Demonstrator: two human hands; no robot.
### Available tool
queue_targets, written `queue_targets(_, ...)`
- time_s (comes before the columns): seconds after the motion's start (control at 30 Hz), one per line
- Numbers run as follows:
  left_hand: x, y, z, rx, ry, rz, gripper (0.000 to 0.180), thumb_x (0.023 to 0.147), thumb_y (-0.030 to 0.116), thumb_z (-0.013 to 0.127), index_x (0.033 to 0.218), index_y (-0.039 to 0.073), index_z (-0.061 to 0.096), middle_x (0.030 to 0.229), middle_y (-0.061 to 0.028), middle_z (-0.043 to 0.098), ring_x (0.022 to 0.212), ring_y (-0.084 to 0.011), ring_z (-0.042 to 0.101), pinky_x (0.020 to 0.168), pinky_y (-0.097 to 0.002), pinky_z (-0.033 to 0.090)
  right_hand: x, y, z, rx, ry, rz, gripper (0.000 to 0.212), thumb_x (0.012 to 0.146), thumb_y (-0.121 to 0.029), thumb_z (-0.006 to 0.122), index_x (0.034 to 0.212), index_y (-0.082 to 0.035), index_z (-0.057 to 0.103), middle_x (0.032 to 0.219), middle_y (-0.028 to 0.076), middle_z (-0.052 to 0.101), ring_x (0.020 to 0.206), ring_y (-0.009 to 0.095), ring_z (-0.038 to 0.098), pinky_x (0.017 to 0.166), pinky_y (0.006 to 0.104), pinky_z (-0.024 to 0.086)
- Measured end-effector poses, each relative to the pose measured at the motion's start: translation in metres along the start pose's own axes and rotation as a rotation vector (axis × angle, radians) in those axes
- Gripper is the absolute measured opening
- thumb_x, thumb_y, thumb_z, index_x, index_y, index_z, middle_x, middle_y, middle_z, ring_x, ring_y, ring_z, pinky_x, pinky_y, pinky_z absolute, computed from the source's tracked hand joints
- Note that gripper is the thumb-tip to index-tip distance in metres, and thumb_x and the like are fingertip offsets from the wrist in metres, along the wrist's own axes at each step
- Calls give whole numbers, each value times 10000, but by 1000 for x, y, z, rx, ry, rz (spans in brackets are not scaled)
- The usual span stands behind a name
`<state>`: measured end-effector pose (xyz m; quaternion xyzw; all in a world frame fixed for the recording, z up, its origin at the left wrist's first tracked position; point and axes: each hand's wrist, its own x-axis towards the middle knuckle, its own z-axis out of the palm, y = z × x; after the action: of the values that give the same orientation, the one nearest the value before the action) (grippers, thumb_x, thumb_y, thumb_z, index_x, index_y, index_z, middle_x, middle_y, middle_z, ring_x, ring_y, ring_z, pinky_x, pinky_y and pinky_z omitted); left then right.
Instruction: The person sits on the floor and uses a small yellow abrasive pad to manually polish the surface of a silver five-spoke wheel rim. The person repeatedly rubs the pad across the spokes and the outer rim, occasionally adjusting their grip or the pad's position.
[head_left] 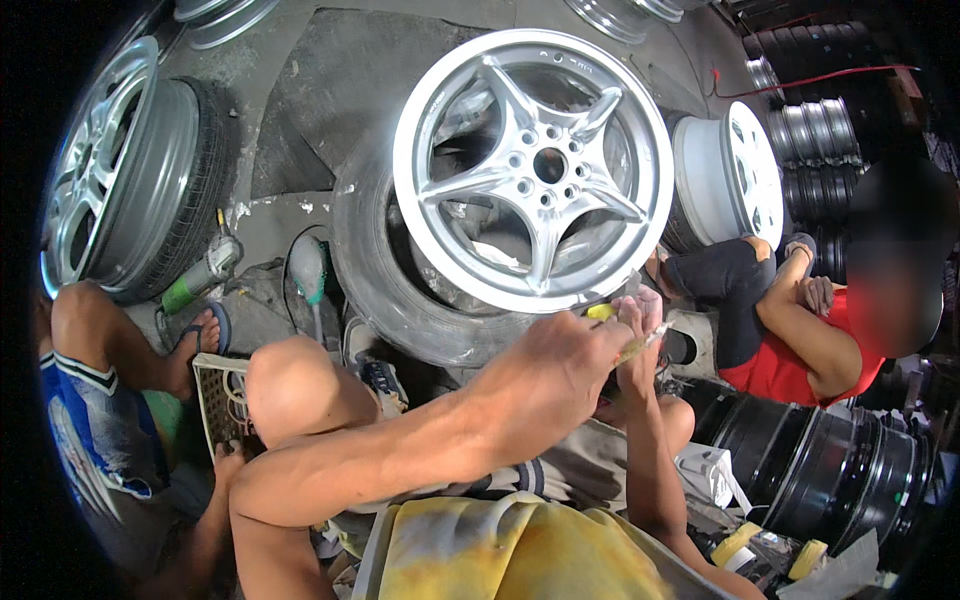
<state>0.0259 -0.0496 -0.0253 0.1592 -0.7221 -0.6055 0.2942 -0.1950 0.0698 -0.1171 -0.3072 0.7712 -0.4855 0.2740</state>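
A silver five-spoke alloy wheel [535,165] leans face-up on a black tyre [375,270] right in front of me. Both my hands meet just under its lower rim. My left hand [560,370] reaches across from the lower left, its fingers closed on a thin yellowish strip [643,345] that looks like tape. Beside it, my right hand [636,325] pinches a small yellow piece [600,312] of the same strip. What the strip is exactly is hard to tell. My bent knee [295,385] sits left of the hands.
A person in red [800,350] sits at the right, and a person in blue shorts [95,420] at the left. A green grinder [200,275], a brush [308,270], a mounted wheel [110,170], a white rim [730,175], dark stacked rims [830,460] and tape rolls [735,545] surround me.
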Motion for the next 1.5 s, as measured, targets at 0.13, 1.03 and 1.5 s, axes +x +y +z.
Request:
queue_targets(0.13,-8,12,-7,-63,-111,-12,241,832,-84,565,1068,-126,584,785,-283,627,741,-404,672,595,-419,498,1,27,7,171,-62,3,233,1015,-143,531,1187,1,471,877,37,584,654,86,505,575,221,423)
queue_targets(1.03,-21,-6,35,-133,-280,-115,302,840,-53,585,1140,-40,620,786,-243,652,719,-381,665,632,-418,512,-49,23,31,26,-210,91,167,975,-87,581,1093,18,523,801,23,585,622,62,506,539,239,424)
queue_targets(1.5,-19,0,22,-168,-245,-37,288,840,-57,599,1126,-91,598,800,-252,661,765,-376,680,668,-405,520,-57,25,52,-40,-311,60,193,947,-103,619,1084,10,543,784,56,563,624,105,541,569,266,433)
